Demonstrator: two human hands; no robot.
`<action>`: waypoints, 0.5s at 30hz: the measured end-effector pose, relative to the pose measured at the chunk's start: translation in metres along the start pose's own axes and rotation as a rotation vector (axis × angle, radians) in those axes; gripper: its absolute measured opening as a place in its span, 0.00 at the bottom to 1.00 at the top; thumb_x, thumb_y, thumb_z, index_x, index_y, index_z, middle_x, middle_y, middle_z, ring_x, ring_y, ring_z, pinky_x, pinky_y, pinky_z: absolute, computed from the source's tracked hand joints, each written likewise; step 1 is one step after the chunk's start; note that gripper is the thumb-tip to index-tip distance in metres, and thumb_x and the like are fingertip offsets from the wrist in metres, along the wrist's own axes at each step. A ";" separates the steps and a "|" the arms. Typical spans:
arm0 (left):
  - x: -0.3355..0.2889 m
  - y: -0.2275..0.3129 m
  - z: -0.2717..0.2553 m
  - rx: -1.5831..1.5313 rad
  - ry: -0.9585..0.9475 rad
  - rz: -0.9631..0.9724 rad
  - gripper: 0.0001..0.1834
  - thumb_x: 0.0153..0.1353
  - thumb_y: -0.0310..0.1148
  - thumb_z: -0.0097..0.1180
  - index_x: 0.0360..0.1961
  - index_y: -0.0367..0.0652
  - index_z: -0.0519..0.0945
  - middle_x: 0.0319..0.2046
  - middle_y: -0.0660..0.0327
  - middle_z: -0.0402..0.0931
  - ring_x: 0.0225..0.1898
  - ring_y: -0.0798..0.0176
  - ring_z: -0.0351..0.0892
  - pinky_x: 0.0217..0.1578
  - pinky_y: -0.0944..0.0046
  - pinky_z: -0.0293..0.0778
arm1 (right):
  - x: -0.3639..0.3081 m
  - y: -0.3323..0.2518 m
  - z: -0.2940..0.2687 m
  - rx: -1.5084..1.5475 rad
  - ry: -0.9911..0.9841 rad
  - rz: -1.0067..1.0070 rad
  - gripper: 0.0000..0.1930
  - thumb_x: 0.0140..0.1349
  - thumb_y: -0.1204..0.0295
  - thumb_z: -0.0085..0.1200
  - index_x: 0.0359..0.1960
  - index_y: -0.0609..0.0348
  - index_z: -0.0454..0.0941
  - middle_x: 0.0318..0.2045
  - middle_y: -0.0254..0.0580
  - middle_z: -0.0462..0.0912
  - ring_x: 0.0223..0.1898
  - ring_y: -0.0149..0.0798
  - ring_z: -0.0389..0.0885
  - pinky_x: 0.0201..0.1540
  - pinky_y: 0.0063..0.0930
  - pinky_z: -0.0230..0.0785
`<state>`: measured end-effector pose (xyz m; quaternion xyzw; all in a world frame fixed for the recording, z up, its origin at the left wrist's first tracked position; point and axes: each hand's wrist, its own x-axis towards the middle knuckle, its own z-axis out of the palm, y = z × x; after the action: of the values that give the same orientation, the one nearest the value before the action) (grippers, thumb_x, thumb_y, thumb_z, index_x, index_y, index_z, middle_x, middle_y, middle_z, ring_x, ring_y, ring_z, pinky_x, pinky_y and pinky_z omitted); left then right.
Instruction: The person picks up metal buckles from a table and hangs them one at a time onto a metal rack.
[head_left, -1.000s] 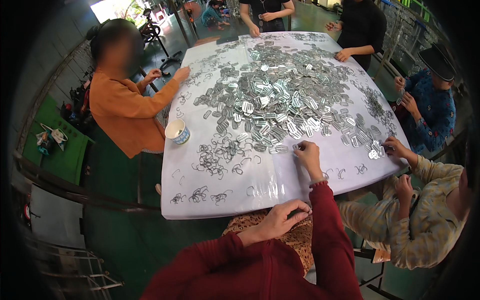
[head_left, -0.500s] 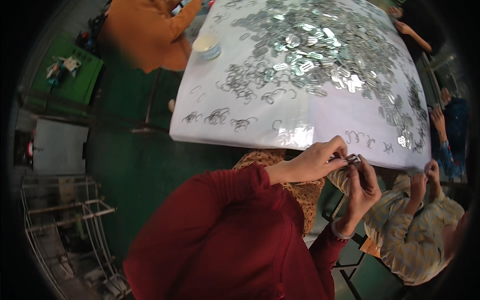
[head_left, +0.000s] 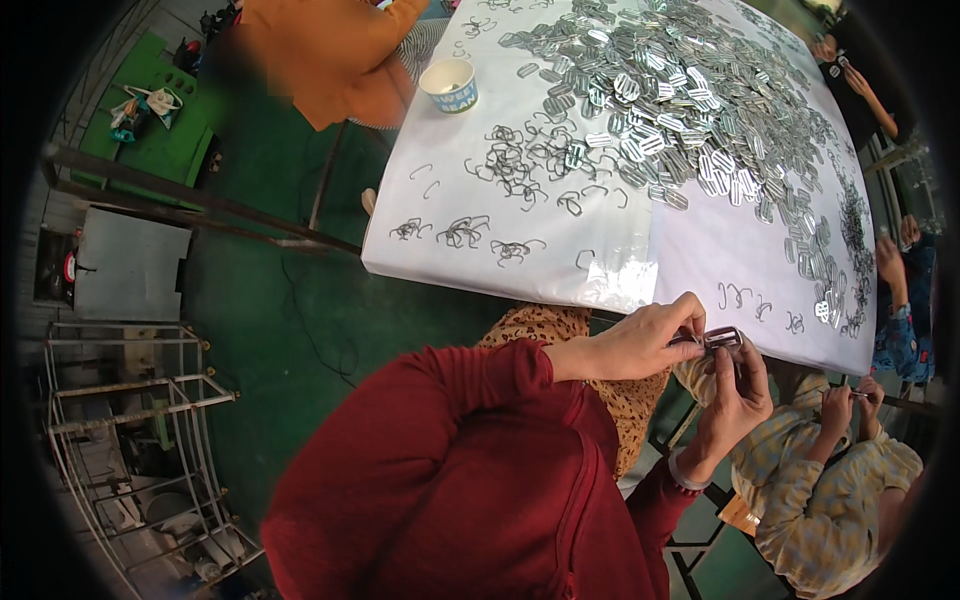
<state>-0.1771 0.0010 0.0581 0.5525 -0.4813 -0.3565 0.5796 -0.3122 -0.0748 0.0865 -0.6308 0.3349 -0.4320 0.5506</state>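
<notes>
Just off the near edge of the white-covered table (head_left: pixel 480 275), my two hands meet at a small metal slide buckle (head_left: pixel 723 338). My right hand (head_left: pixel 735 405) comes from below and grips the buckle between thumb and fingers. At the buckle's left end, my left hand (head_left: pixel 645 338) is closed in a pinch; what lies between its fingertips is too small to make out. Several bent wire hooks (head_left: pixel 738 297) lie on the table just beyond my hands. A big heap of slotted oval metal buckles (head_left: pixel 660 110) spreads over the table's far part.
More wire hooks (head_left: pixel 515 160) lie in piles left of the heap, beside a paper cup (head_left: pixel 449 86). An orange-clad person (head_left: pixel 330 60) sits at the far left. Close on my right, a person in a checked shirt (head_left: pixel 820 500) works. A metal rack (head_left: pixel 140 420) stands at left.
The buckle has turned, so its slotted face shows more plainly between my fingers. Both hands stay together at the table edge, while the whole view has shifted slightly.
</notes>
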 end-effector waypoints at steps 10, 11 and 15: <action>0.012 -0.038 -0.111 0.678 0.261 -0.006 0.13 0.54 0.33 0.59 0.40 0.39 0.79 0.36 0.55 0.78 0.41 0.54 0.77 0.40 0.59 0.71 | -0.002 0.011 -0.012 0.206 0.011 0.046 0.12 0.51 0.87 0.56 0.39 0.68 0.78 0.28 0.38 0.78 0.26 0.26 0.75 0.28 0.16 0.67; 0.015 -0.053 -0.142 0.787 0.388 -0.033 0.11 0.54 0.33 0.59 0.36 0.39 0.80 0.35 0.54 0.77 0.39 0.52 0.76 0.39 0.58 0.71 | -0.001 0.012 -0.014 0.214 0.002 0.046 0.12 0.51 0.87 0.56 0.39 0.68 0.78 0.28 0.37 0.78 0.26 0.26 0.74 0.29 0.16 0.67; 0.008 -0.077 -0.209 1.197 0.477 -0.188 0.07 0.53 0.31 0.57 0.29 0.38 0.80 0.31 0.51 0.76 0.34 0.47 0.75 0.36 0.53 0.71 | 0.000 0.013 -0.023 0.067 0.036 0.134 0.12 0.50 0.88 0.56 0.37 0.68 0.79 0.26 0.34 0.77 0.26 0.25 0.73 0.30 0.15 0.66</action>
<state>0.0335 0.0455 -0.0007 0.8836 -0.4045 0.0564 0.2289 -0.3326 -0.0860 0.0742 -0.5803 0.3714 -0.4167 0.5930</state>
